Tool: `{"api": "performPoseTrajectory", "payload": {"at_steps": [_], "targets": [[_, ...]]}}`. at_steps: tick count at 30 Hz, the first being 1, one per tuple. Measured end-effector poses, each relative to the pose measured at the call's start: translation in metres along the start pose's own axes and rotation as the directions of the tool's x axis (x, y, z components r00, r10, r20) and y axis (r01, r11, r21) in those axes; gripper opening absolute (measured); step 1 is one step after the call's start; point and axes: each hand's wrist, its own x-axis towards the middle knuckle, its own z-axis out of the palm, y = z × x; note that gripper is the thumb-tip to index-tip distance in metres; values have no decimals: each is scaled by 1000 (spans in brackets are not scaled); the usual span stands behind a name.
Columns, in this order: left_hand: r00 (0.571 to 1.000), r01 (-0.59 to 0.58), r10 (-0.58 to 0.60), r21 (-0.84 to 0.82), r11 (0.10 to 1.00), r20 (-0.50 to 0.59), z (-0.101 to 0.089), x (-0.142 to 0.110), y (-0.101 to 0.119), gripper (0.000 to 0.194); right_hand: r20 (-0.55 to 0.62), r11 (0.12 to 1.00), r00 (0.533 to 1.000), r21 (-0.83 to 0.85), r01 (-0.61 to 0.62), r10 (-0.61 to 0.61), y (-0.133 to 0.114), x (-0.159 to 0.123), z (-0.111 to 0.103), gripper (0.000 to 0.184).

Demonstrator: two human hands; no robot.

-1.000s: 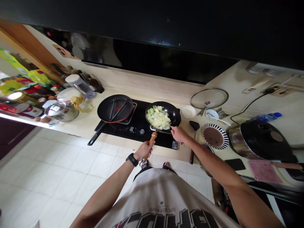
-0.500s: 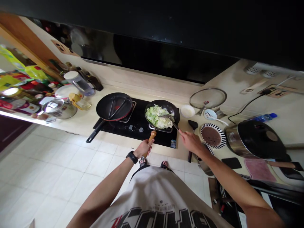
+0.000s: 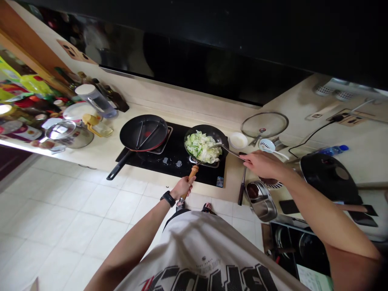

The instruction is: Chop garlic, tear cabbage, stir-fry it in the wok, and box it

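Note:
A black wok [image 3: 218,135] full of chopped cabbage [image 3: 202,147] sits on the right side of the black hob [image 3: 169,161]. My left hand [image 3: 182,187] is closed round the wok's wooden handle [image 3: 192,174] at the counter's front edge. My right hand [image 3: 262,163] is closed on the long handle of a metal spatula [image 3: 228,149], whose blade lies in the cabbage at the wok's right side. A black watch is on my left wrist.
An empty black frying pan [image 3: 143,132] stands on the hob's left. Right of the wok are a small white bowl [image 3: 238,140], a glass lid [image 3: 266,125], a black spatula [image 3: 241,186], a steel container [image 3: 261,201] and a rice cooker [image 3: 328,176]. Bottles and jars [image 3: 45,109] crowd the far left.
My right hand moved right and back from the wok's near rim, drawing the spatula handle out over the counter. The cabbage has been shifted in the wok. My left hand stayed on the handle.

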Motion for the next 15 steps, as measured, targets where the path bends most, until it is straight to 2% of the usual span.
{"api": "performPoseTrajectory", "payload": {"at_steps": [2,4,7,9,12,15], "targets": [[1000,9,-9,5,1000,0,1,-1,1,47,68,1000,997,-21,23,-22,-11,4,11,39],[1000,17,-17,9,1000,7,1,-2,2,47,119,998,992,-49,45,-39,-31,13,32,40],[1000,22,-22,9,1000,12,2,-3,4,46,123,995,992,-89,39,-28,-58,27,72,49],[1000,20,-20,17,1000,1,2,-4,6,46,109,995,994,-100,11,0,-62,31,90,56],[1000,12,-12,22,1000,-6,2,-6,7,46,67,999,998,-53,-2,5,-46,25,92,52],[1000,11,-11,23,1000,-3,2,-7,8,47,-38,1000,999,14,-3,4,-24,18,74,47]]}}
